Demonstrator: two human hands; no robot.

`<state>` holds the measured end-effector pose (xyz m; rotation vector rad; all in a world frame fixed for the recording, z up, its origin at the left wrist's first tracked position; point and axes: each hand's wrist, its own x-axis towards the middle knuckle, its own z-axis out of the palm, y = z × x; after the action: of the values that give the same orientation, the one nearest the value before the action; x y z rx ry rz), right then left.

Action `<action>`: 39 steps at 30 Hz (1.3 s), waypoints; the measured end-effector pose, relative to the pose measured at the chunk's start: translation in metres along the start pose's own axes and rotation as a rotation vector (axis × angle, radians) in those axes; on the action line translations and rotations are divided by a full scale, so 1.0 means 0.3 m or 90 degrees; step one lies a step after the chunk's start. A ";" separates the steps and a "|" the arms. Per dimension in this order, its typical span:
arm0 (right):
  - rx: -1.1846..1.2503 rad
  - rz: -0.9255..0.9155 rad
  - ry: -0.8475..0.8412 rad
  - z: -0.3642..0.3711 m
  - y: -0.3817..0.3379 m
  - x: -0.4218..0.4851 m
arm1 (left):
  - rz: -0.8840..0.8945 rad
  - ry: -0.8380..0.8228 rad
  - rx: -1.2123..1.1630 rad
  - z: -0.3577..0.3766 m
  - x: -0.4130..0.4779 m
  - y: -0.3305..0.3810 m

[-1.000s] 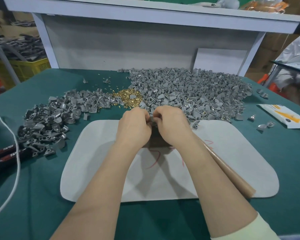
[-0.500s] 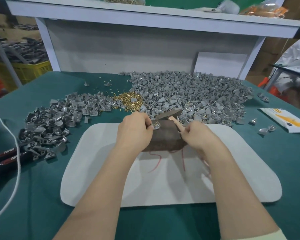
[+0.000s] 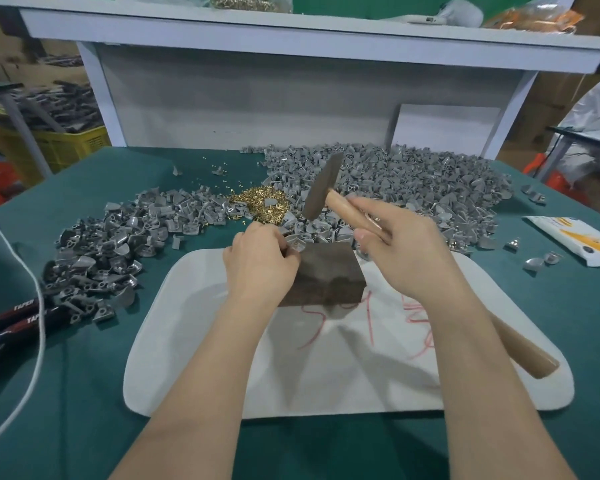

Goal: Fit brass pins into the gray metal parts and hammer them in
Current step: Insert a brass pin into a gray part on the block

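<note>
The left hand (image 3: 260, 261) pinches the gray part (image 3: 296, 241) on the dark block's (image 3: 329, 271) far-left corner, the right hand (image 3: 406, 251) grips the hammer (image 3: 323, 187) poised above that block: the blow should land square, short and light.

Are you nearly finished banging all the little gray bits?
Not nearly. The smaller pile on the left may be finished pieces, though I can't see pins in them. Right now the left hand holds one gray part on the dark block, and the right hand holds the hammer raised. A big gray pile and heaps of brass pins wait.
</note>
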<state>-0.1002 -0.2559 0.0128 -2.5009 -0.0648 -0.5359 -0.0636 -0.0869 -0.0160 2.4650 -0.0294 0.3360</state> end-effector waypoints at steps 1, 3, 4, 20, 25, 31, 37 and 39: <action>0.004 -0.010 0.022 -0.006 -0.004 -0.001 | 0.001 0.005 -0.003 0.002 0.000 -0.001; 0.006 -0.026 0.037 -0.014 -0.008 -0.003 | 0.003 0.011 -0.008 0.005 0.000 -0.001; -0.002 -0.033 0.020 -0.014 -0.010 -0.004 | 0.001 0.010 -0.011 0.006 0.001 0.001; -0.094 -0.034 -0.075 0.016 -0.038 -0.017 | -0.037 -0.009 -0.030 0.001 0.005 0.006; 0.010 -0.026 0.060 -0.002 -0.038 -0.017 | -0.030 0.001 -0.033 0.004 0.004 -0.001; -0.089 -0.021 -0.120 -0.007 -0.049 -0.018 | -0.033 -0.016 -0.026 -0.007 0.003 0.007; -0.046 -0.023 0.003 0.002 -0.054 -0.027 | -0.027 -0.017 -0.032 -0.006 0.000 0.005; -0.014 -0.018 0.048 -0.013 -0.049 -0.020 | -0.031 -0.011 -0.045 -0.006 0.000 0.003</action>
<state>-0.1093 -0.2454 0.0212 -2.5014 -0.0667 -0.6450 -0.0642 -0.0866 -0.0141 2.3941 0.0112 0.2886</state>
